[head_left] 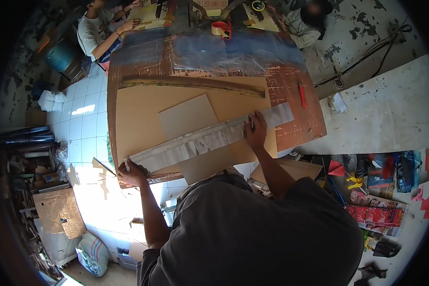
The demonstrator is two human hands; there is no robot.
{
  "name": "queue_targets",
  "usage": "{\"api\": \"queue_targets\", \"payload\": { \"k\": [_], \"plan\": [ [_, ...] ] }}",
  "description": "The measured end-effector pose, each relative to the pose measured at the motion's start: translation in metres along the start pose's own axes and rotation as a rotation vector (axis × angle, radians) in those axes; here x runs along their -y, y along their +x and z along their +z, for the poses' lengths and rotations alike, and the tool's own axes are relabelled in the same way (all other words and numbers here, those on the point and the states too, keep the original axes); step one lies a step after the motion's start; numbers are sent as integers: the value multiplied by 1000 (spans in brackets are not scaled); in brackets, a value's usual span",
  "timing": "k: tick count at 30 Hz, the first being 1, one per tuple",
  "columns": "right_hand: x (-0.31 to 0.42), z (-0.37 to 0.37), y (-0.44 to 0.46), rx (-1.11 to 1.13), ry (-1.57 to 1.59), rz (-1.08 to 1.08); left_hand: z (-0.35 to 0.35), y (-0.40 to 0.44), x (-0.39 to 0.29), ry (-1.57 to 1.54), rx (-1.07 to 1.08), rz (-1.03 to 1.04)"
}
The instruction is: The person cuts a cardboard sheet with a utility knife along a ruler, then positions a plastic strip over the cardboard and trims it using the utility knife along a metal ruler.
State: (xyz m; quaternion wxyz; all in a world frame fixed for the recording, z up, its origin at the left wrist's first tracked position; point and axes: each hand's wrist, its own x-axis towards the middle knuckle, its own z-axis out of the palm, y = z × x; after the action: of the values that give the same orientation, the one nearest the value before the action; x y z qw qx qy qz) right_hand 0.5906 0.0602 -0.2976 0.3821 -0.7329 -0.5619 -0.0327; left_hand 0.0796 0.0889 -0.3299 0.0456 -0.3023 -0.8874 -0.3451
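Note:
A long grey metal straightedge (195, 143) lies slantwise over brown cardboard on the table. At its lower left end, near the table's edge, my left hand (132, 173) is closed around the tip. Farther up, toward the right end, my right hand (256, 131) grips the straightedge with bent fingers; a small dark shape shows by the thumb, too unclear to name. Beneath the metal a smaller greyish cardboard piece (188, 114) sticks out on both sides. Under that is a large brown cardboard sheet (138, 109).
A long dark curved strip (190, 85) lies across the sheet's far side. A red pen-like tool (302, 96) rests on the table (310, 119) at right. Beyond are clear plastic film (238, 50) and a red tape dispenser (222, 30). Two people sit at the far end.

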Motion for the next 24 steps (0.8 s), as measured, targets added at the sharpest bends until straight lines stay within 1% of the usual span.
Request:
{"api": "queue_targets", "payload": {
  "k": [4, 7, 10, 12, 15, 18, 20, 21, 24],
  "plan": [
    [1, 0, -1, 6, -22, 16, 1, 0, -2, 24, -12, -3],
    [1, 0, 0, 13, -27, 19, -1, -1, -5, -6, 26, -16],
    [2, -1, 0, 20, -41, 20, 1, -1, -2, 23, 13, 3],
    [2, -1, 0, 14, -39, 12, 6, 2, 6, -47, 16, 28],
    [0, 0, 0, 2, -41, 2, 2, 1, 1, -9, 0, 40],
    [0, 1, 1, -6, -41, -15, 0, -1, -5, 34, -13, 11],
    [1, 3, 1, 12, -17, -28, 0, 0, -3, -19, 24, -36],
    [3, 1, 4, 7, -24, -27, -8, -3, -13, 20, 4, -54],
    [5, 0, 3, -7, -28, -56, -7, -4, -13, 6, 25, -52]
  ]
}}
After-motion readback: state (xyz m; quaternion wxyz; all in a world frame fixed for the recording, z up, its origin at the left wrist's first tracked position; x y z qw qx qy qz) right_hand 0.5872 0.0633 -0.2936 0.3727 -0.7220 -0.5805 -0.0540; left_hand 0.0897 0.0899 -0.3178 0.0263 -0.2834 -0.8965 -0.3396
